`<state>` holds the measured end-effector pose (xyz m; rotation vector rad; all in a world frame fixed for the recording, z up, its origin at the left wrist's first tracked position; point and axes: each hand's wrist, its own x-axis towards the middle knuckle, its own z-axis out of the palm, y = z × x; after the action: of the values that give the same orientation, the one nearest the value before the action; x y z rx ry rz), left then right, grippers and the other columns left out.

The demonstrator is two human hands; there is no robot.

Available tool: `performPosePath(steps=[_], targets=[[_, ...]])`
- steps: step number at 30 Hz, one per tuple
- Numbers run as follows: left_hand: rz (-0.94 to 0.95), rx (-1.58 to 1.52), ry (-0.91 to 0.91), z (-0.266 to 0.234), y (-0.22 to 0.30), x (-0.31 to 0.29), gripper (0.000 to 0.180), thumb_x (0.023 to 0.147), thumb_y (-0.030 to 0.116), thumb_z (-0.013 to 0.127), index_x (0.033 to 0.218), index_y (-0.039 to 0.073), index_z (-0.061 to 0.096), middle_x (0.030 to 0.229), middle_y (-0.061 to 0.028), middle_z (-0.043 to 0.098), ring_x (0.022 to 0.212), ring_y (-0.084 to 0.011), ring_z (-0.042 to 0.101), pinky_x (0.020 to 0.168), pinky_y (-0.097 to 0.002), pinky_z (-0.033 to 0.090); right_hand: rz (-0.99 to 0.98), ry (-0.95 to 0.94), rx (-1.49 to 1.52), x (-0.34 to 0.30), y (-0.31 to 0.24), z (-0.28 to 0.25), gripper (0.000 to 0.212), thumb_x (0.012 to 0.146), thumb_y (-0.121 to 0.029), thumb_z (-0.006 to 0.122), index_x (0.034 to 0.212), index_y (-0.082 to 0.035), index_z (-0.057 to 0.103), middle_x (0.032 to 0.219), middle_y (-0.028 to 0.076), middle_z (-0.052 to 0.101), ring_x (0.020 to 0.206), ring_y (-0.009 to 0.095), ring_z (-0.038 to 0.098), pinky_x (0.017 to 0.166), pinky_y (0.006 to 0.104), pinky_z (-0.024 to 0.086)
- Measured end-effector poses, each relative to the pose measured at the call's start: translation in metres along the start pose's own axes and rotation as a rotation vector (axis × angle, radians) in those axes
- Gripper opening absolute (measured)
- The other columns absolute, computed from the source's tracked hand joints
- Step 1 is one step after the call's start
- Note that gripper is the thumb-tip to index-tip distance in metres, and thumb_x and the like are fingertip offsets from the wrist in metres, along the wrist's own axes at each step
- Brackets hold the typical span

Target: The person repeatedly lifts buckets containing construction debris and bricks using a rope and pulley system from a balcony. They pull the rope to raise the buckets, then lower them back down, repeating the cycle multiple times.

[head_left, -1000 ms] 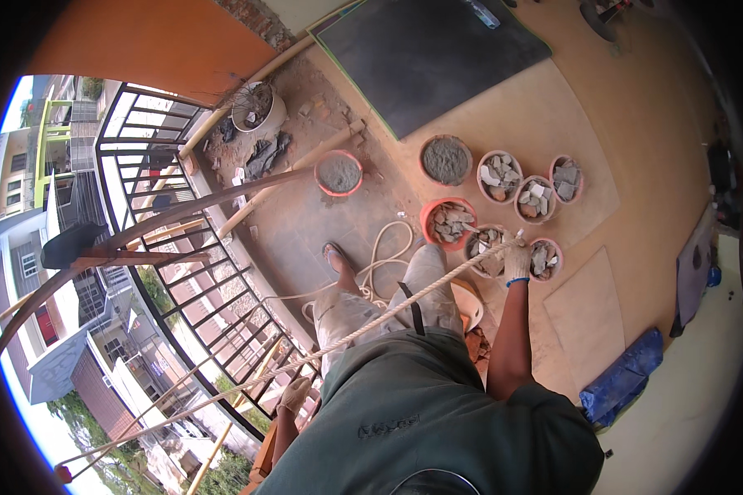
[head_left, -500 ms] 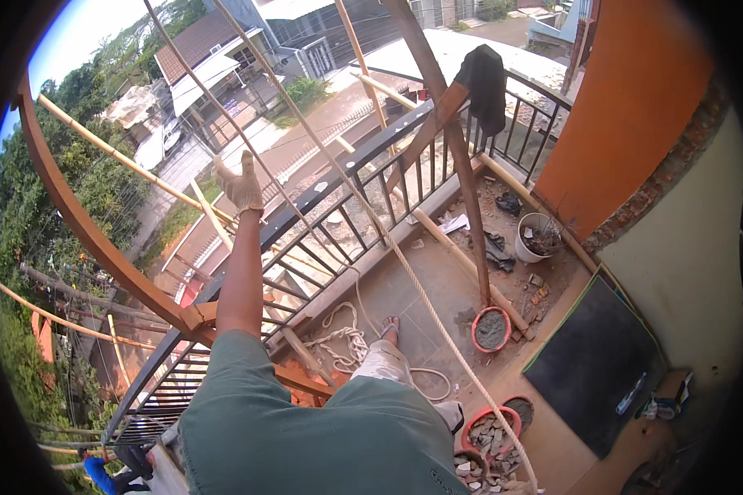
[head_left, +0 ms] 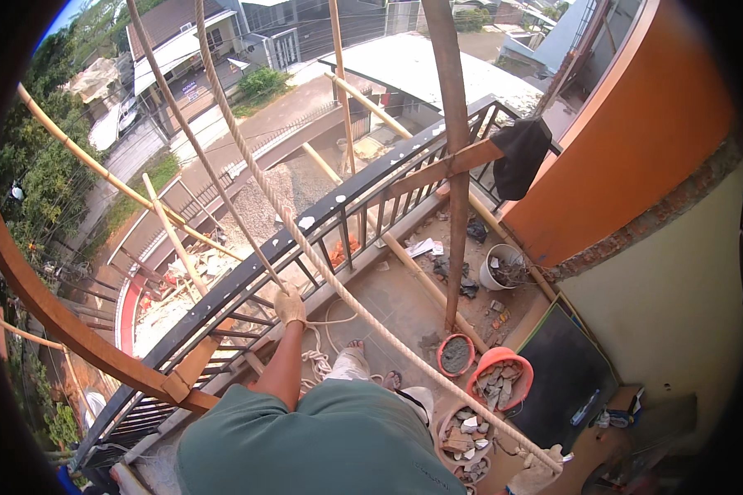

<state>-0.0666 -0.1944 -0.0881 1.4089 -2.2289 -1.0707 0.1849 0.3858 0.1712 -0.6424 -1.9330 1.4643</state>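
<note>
My left hand (head_left: 290, 306), in a pale work glove, is closed around the thinner rope (head_left: 209, 165) just inside the black balcony railing (head_left: 307, 224). This rope slants up and away to the top left. At the lower right, my gloved right hand (head_left: 535, 476) is closed on the thicker pale rope (head_left: 330, 276), which crosses the view diagonally from the top; the picture's edge cuts off part of that hand. Loose pale rope (head_left: 315, 360) lies coiled on the floor by my feet, partly behind my left forearm.
A red bucket of rubble (head_left: 500, 381), a rubble-filled container (head_left: 466, 436) and a mortar bucket (head_left: 456, 355) are to my right. A wooden post (head_left: 456, 157) leans by the railing, with a black cloth (head_left: 520, 158) beside it. A white bucket (head_left: 504, 268) stands farther back. Bamboo poles (head_left: 107, 175) extend outside.
My left hand was raised and open beyond the railing; it has come down and closed on the thinner rope. My right hand has come into view on the thicker rope. The view has shifted.
</note>
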Motion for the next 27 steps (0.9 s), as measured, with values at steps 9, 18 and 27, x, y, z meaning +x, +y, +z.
performPosePath(steps=[9, 18, 27], targets=[[0.567, -0.181, 1.003, -0.206, 0.247, 0.093, 0.126, 0.071, 0.05, 0.09, 0.163, 0.007, 0.016, 0.16, -0.0363, 0.023, 0.15, -0.0503, 0.024, 0.121, -0.0609, 0.021, 0.208, -0.526, 0.344, 0.076, -0.006, 0.191, 0.027, 0.104, -0.03, 0.059, 0.091, -0.012, 0.044, 0.053, 0.001, 0.038, 0.042, 0.013, 0.04, 0.052, 0.0396, 0.055], [0.338, -0.958, -0.074, -0.327, 0.44, 0.29, 0.041, 0.096, 0.036, 0.062, 0.113, -0.001, 0.069, 0.081, -0.0141, 0.071, 0.062, -0.0264, 0.067, 0.069, -0.047, 0.056, 0.197, -0.706, 0.478, 0.081, -0.104, 0.291, 0.037, 0.105, -0.025, 0.059, 0.074, -0.013, 0.042, 0.049, -0.003, 0.032, 0.039, 0.009, 0.031, 0.048, 0.0344, 0.047], [0.123, -0.193, 0.245, -0.15, 0.146, 0.114, 0.046, 0.1, 0.038, 0.055, 0.092, -0.003, 0.073, 0.08, -0.0298, 0.068, 0.082, -0.0469, 0.069, 0.074, -0.055, 0.054, 0.086, -0.898, 0.584, 0.071, -0.239, 0.362, 0.05, 0.109, -0.021, 0.052, 0.061, -0.016, 0.037, 0.048, -0.003, 0.029, 0.038, 0.01, 0.025, 0.048, 0.03, 0.035]])
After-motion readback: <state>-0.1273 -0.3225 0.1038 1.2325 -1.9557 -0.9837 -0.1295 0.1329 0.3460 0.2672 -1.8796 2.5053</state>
